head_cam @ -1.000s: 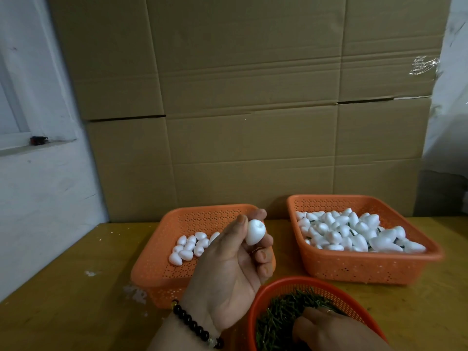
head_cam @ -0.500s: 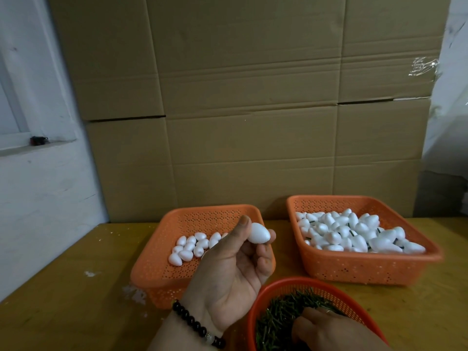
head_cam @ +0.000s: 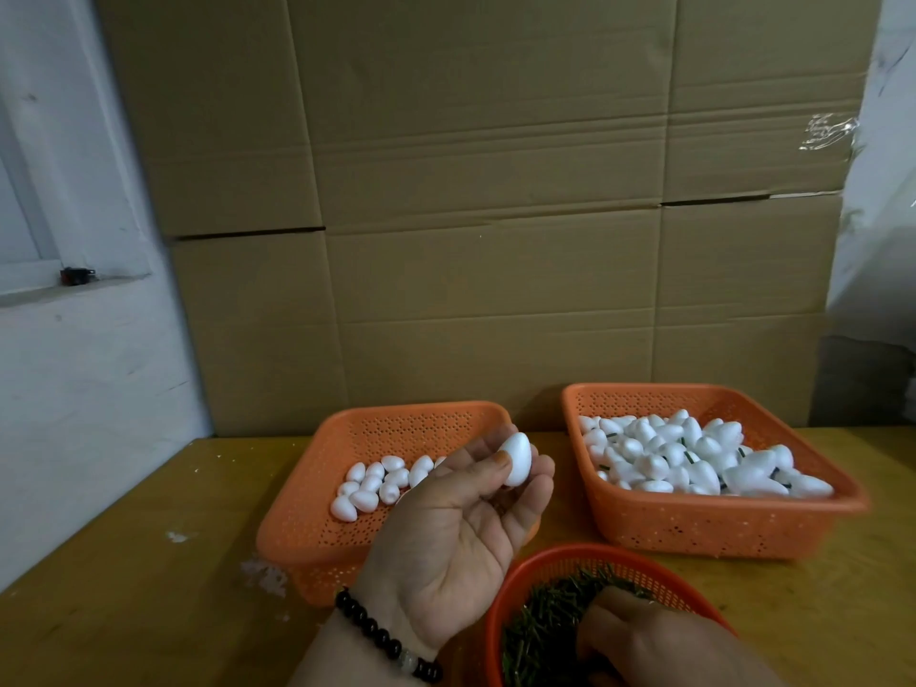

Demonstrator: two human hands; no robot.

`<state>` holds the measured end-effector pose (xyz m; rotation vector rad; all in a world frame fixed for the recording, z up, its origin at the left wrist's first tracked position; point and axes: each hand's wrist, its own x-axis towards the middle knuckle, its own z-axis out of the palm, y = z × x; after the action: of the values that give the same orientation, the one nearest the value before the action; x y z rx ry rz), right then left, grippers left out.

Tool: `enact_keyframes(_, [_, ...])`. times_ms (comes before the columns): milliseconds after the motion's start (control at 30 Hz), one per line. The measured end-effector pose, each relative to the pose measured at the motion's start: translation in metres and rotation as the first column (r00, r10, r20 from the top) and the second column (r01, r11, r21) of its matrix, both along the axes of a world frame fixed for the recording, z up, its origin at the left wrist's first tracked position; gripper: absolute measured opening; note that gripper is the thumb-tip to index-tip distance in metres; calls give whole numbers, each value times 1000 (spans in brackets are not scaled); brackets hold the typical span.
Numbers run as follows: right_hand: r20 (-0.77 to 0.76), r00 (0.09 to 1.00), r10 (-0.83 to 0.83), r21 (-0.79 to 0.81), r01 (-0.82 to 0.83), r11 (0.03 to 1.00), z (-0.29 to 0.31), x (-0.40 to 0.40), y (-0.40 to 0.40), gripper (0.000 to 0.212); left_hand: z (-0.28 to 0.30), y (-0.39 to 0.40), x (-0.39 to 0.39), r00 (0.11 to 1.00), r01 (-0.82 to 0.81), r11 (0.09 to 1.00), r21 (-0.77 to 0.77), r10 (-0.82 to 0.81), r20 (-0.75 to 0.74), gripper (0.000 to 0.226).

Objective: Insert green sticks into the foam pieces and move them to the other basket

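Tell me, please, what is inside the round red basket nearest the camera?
The round red basket holds a heap of short green sticks. The right hand reaches into them, its fingers buried, so whether it pinches a stick is hidden, as is the basket's bottom.

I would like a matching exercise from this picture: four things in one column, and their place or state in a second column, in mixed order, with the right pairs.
Things
1. left hand
2. right hand
3. left basket
4. right basket

Places or states
A. holds the larger heap of foam pieces, some showing green sticks
B. pinches one white foam piece
C. holds only a small cluster of foam pieces
D. rests in the round red basket of green sticks

Pairs: 1-B, 2-D, 3-C, 4-A
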<state>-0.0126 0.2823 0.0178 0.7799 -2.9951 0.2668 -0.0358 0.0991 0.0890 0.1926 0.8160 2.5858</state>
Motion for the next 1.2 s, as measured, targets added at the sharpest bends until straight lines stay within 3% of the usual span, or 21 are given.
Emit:
enact_keyframes(233, [-84, 995, -52, -2, 52, 999, 0, -1, 5, 36, -3, 0, -2, 999, -33, 996, -82, 35, 20, 32])
enact_keyframes(400, [-107, 990, -87, -5, 86, 996, -4, -2, 4, 38, -3, 0, -2, 999, -12, 995, -96, 16, 40, 25])
enact_keyframes(567, [-127, 986, -110, -27, 108, 994, -5, -1, 3, 39, -4, -1, -3, 999, 6, 996, -94, -3, 35, 40])
enact_keyframes(800, [-147, 983, -114, -69, 104, 992, -2, 3, 2, 38, -2, -2, -1, 999, 24, 997, -74, -22, 35, 29])
enact_keyframes(1200, [-46, 998, -29, -91, 25, 996, 4, -1, 13, 28, 1, -2, 0, 995, 8, 1000, -27, -5, 104, 35])
